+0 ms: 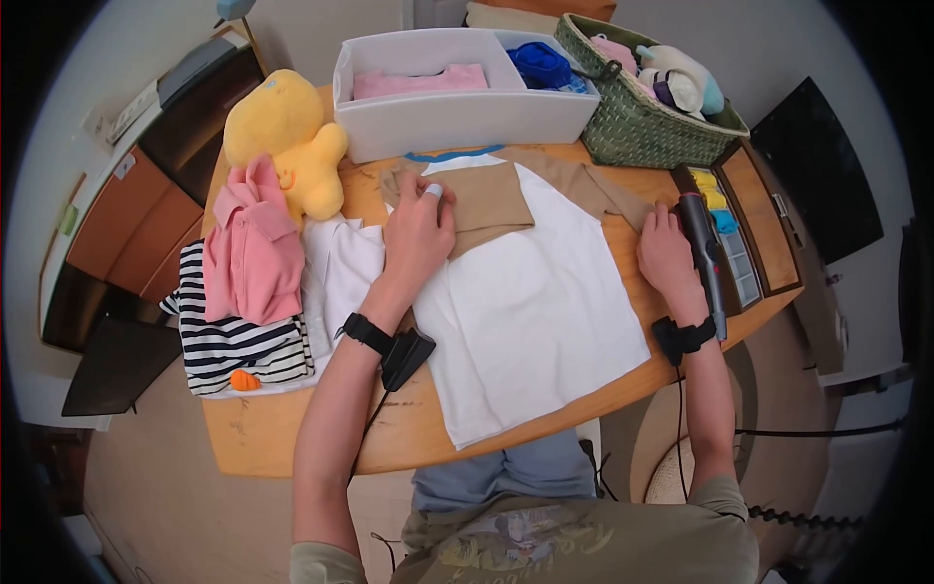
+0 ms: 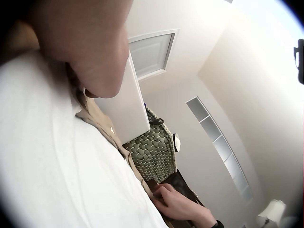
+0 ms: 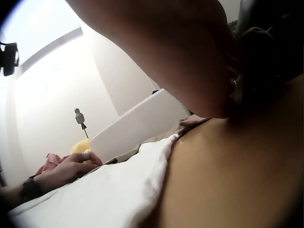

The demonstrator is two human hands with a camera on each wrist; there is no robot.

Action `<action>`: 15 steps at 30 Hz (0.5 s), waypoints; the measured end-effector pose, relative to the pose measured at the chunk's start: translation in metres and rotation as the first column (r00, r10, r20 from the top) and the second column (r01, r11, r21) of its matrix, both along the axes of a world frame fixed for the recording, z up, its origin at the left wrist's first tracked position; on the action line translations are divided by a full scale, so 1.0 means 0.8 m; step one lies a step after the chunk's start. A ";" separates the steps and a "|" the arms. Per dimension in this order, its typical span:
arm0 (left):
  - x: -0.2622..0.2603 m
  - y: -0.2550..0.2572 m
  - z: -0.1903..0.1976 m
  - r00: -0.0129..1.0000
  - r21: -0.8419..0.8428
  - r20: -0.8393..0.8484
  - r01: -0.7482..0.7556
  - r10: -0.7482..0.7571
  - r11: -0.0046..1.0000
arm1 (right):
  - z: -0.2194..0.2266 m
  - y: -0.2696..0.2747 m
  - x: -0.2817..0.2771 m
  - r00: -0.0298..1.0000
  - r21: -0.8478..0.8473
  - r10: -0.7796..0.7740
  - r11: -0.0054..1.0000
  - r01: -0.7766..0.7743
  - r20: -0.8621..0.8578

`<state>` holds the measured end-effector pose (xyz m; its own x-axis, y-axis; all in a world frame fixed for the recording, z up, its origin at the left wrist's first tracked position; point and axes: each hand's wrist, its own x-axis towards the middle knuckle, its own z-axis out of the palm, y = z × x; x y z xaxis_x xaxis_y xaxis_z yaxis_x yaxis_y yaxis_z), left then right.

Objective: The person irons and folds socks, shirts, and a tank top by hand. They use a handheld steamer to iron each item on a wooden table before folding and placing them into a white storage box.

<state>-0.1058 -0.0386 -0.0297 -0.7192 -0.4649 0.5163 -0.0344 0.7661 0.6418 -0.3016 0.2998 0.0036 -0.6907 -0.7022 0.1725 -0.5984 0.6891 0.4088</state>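
Observation:
A white long-sleeved shirt with tan sleeves and a blue collar lies spread on the wooden table. One tan sleeve is folded across the chest. My left hand, with a white band on one finger, rests on that fold near the shoulder, fingers slightly bent. Out to the right, the other sleeve stretches from the shoulder. My right hand pinches its cuff end, beside a dark box. In the right wrist view, the right hand's fingertips are in shadow.
Left of the shirt are a yellow plush toy, a pink polo shirt and striped clothing. A white bin and a green woven basket stand behind. A black-and-grey device lies beside the compartment box.

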 end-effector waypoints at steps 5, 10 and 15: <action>0.000 0.001 0.002 1.000 0.038 0.013 0.004 -0.004 0.999 | 0.027 -0.011 0.001 0.993 -0.087 -0.060 0.994 0.069 0.102; 0.001 0.002 0.008 1.000 0.066 -0.015 0.009 -0.008 0.998 | 0.083 -0.033 -0.025 0.958 -0.479 -0.008 0.865 0.151 0.287; -0.002 0.001 0.015 0.986 0.255 -0.095 0.159 -0.139 0.954 | 0.169 -0.141 0.014 0.489 -0.719 0.545 0.368 0.590 0.681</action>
<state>-0.1077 -0.0378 -0.0175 -0.7548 -0.4807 0.4464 0.1233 0.5645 0.8162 -0.2905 0.1870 0.1387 -0.8627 -0.5056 0.0101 -0.1490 0.2351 -0.9605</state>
